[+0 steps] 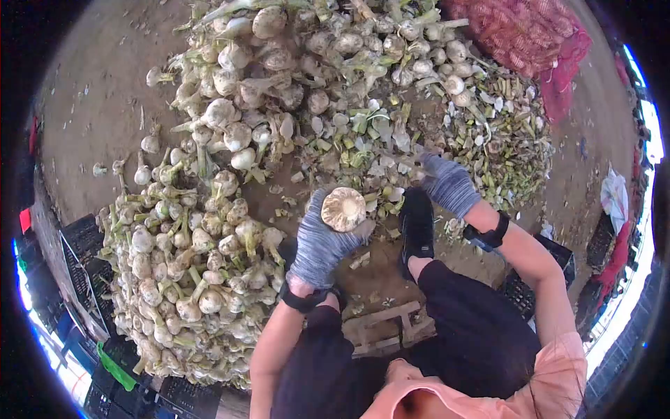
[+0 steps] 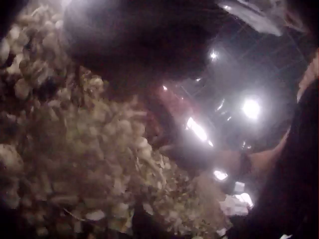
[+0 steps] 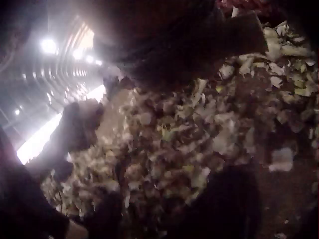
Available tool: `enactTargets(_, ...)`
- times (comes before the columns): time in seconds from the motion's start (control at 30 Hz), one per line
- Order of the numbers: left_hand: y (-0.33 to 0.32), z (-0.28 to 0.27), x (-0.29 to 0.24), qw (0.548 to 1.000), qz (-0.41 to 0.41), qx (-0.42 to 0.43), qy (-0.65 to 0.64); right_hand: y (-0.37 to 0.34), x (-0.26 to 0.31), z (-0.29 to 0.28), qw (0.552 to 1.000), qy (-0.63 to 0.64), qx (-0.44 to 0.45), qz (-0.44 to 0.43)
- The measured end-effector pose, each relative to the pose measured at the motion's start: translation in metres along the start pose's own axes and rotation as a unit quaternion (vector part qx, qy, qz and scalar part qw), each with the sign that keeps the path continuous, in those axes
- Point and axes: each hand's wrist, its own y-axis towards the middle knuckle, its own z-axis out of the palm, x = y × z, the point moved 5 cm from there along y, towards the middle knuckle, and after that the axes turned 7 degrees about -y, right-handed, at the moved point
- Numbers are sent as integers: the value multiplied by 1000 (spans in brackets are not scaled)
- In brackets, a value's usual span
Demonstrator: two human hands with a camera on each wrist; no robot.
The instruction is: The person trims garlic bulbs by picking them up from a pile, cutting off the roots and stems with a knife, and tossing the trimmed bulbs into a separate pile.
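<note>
In the head view my left hand [image 1: 317, 246], in a grey knit glove, grips a garlic bulb [image 1: 343, 209] with its pale, round root end facing up. Over to the right, my gloved right hand [image 1: 449, 186] is curled above the trimmings, away from the bulb. It holds a knife, whose flat, square-ended blade [image 3: 246, 41] shows dark in the right wrist view. Most of the handle is hidden by the hand. The left wrist view is dark and blurred, and the bulb does not show in it.
Untrimmed garlic [image 1: 188, 272] lies heaped at the left, with more garlic [image 1: 279, 70] at the back. Cut stems and skins [image 1: 499, 140] cover the ground at the right. Behind them sits a red mesh sack [image 1: 520, 35]. A dark shoe [image 1: 417, 223] stands between the hands, near a wooden frame [image 1: 380, 325].
</note>
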Motion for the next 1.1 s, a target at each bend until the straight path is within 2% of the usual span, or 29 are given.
enactTargets(0.03, 1, -2, 2, 999, -29, 0, 25, 1, 9, 1, 997, 40, -46, -47)
enactTargets(0.07, 0, -3, 1, 999, -25, -4, 21, 2, 22, -1, 994, 86, -15, -58)
enactTargets(0.1, 1, -4, 1, 999, -24, -4, 22, 3, 32, -8, 994, 86, -17, -58)
enactTargets(0.17, 2, -7, 4, 997, 0, -11, 73, 2, 53, -15, 993, 100, 51, -46)
enactTargets(0.2, 3, -7, 7, 997, -1, -12, 72, 1, 67, -24, 991, 85, 45, -98)
enactTargets(0.27, 6, -2, 18, 1000, -10, 17, -21, -1, 78, -22, 989, 84, 46, -115)
enactTargets(0.3, 8, -5, 27, 1000, -12, 19, -20, -3, 83, -21, 987, 80, 48, -132)
enactTargets(0.33, 11, -4, 29, 997, -55, 31, -39, -5, 85, -23, 985, 106, 3, -134)
enactTargets(0.37, 7, -2, 26, 998, -52, 40, -1, -3, 88, -22, 985, 105, 4, -133)
enactTargets(0.4, 4, 0, 21, 997, -48, 49, 38, 2, 87, -19, 969, 231, 34, -88)
enactTargets(0.43, 4, 0, 16, 997, -49, 50, 37, 7, 87, -15, 933, 352, 62, -40)
enactTargets(0.47, 4, 2, 16, 991, -84, 87, 63, 12, 91, -12, 892, 435, 120, -25)
enactTargets(0.5, 3, 3, 18, 981, -118, 125, 90, 13, 91, -10, 892, 435, 120, -24)
enactTargets(0.57, 3, 2, 24, 984, -102, 134, 56, 11, 94, 9, 904, 374, 205, -28)
enactTargets(0.6, 5, -2, 24, 992, -76, 92, 41, 10, 91, 26, 868, 463, 180, -19)
enactTargets(0.63, 6, -6, 22, 997, -50, 49, 26, 10, 92, 18, 868, 462, 181, -20)
enactTargets(0.67, 5, -10, 22, 998, -59, 22, -11, 7, 88, 14, 815, 519, 238, 100)
enactTargets(0.7, 4, -9, 23, 998, -59, 21, -12, 0, 86, 15, 742, 565, 288, 219)
enactTargets(0.73, 4, -8, 22, 997, -58, -1, -44, -3, 90, 16, 711, 616, 246, 232)
enactTargets(0.77, 4, -5, 20, 995, -56, -23, -77, -4, 94, 16, 713, 615, 246, 231)
enactTargets(0.83, 2, 7, 17, 993, -34, -5, -112, -2, 96, 10, 754, 583, 200, 228)
enactTargets(0.87, 2, 11, 15, 986, -5, 6, -168, -5, 97, 7, 771, 534, 249, 243)
enactTargets(0.9, 2, 13, 14, 974, 23, 17, -223, -6, 96, 3, 770, 534, 250, 243)
enactTargets(0.93, 6, 4, 12, 991, 41, -10, -130, -3, 96, -6, 823, 492, 228, 170)
enactTargets(0.97, 6, 2, 10, 991, 40, -11, -129, -1, 96, -13, 867, 445, 204, 94)
enactTargets(1.0, 6, 0, 11, 995, 10, -9, -96, 2, 88, -8, 962, 269, 46, -26)
enactTargets(1.03, 6, -1, 12, 998, -19, -6, -63, 1, 85, -14, 962, 269, 46, -27)
enactTargets(1.1, 7, -4, 13, 999, 10, 8, -50, 0, 88, -33, 987, 125, 32, -95)
